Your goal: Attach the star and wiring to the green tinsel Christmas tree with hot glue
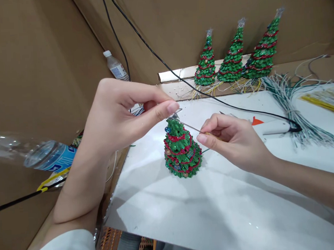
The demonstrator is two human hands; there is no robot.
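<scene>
Christmas tree (pixel 182 151), star (pixel 173 116) partly behind left hand (pixel 124 110)

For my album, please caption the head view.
Left hand at the top of a tree, right hand holding a thin tool, three trees behind.

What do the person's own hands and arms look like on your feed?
Left hand and right hand: no gloves. A pale sleeve shows on the left arm; the right forearm is bare to the picture's edge.
</scene>
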